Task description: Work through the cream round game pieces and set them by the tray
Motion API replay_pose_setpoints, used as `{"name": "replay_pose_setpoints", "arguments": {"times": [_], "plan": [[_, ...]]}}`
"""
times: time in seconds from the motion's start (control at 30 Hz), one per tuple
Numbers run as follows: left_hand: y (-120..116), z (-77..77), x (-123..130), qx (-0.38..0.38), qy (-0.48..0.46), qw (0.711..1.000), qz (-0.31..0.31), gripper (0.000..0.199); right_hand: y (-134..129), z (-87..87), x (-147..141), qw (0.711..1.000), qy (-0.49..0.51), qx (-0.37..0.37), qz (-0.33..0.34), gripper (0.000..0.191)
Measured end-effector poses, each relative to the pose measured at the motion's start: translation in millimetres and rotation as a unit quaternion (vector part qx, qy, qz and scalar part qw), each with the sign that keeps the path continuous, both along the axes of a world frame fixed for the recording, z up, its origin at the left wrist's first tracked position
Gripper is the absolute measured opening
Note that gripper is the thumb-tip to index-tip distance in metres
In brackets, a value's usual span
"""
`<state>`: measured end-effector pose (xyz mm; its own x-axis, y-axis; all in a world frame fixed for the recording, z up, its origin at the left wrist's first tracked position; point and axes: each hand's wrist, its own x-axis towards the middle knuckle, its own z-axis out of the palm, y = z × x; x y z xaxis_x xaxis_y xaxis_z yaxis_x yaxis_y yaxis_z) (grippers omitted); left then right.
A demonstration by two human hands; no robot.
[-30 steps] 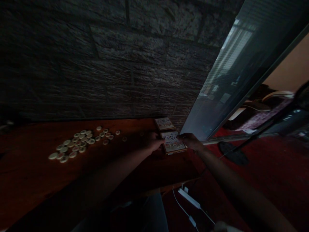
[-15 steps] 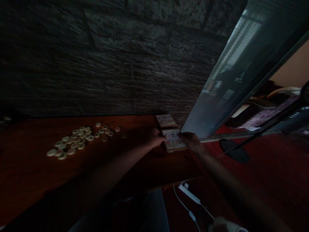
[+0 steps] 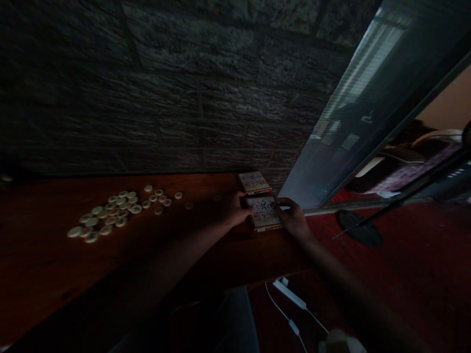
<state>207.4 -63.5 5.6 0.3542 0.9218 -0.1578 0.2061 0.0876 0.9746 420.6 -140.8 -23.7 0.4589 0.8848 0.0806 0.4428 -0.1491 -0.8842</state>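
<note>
A flat printed Chinese chess box (image 3: 263,214) lies near the right end of the wooden table, dark characters on its light top. My left hand (image 3: 236,210) grips its left edge, thumb on the top face. At the opposite edge, my right hand (image 3: 293,216) has its thumb on the top and its fingers curled around the far right corner. Directly behind is a second, similar box (image 3: 254,182), close to the wall and untouched. Off to the left, several round Chinese chess pieces (image 3: 110,211) lie in a loose cluster, some with red or dark marks.
A dark stone-brick wall (image 3: 176,98) rises behind the wooden table (image 3: 44,264). On the right stand a glass panel (image 3: 331,132) and a round black stand base (image 3: 358,228) on the red floor. A white power strip (image 3: 289,294) with cable lies below the table's front edge.
My right hand's fingers have shifted slightly, now showing a gap beside the box edge. The box and my left hand stay nearly in place; the view has moved a little.
</note>
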Motion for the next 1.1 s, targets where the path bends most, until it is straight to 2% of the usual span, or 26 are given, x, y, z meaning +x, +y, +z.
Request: {"name": "replay_pose_setpoints", "arguments": {"times": [0.2,0.37,0.47,0.57,0.73,0.9,1.1], "plan": [[-4,-2.6,1,0.078,0.040,0.996,0.009,0.040,-5,6.0,-9,0.998,-0.052,0.012,-0.021,0.047],[-14,-1.9,2,0.144,0.059,0.988,0.023,0.039,-5,13.2,-14,0.996,-0.082,0.010,-0.030,0.040],[-26,-0.9,-7,0.173,0.050,0.984,0.015,0.038,-8,18.6,-13,0.995,-0.094,0.007,-0.037,0.039],[-41,-0.7,-29,0.188,0.035,0.981,-0.015,0.034,-14,24.6,-10,0.994,-0.101,0.008,-0.041,0.042],[-56,2.1,-87,0.213,0.017,0.975,-0.066,0.028,-19,35.5,-9,0.992,-0.116,0.017,-0.042,0.045],[-41,13.0,-138,0.228,0.051,0.971,-0.058,0.027,-9,50.1,-20,0.991,-0.129,0.021,-0.029,0.034],[-14,29.4,-181,0.222,0.064,0.972,-0.050,0.024,8,64.2,-45,0.990,-0.141,0.014,0.015,0.017]]}}
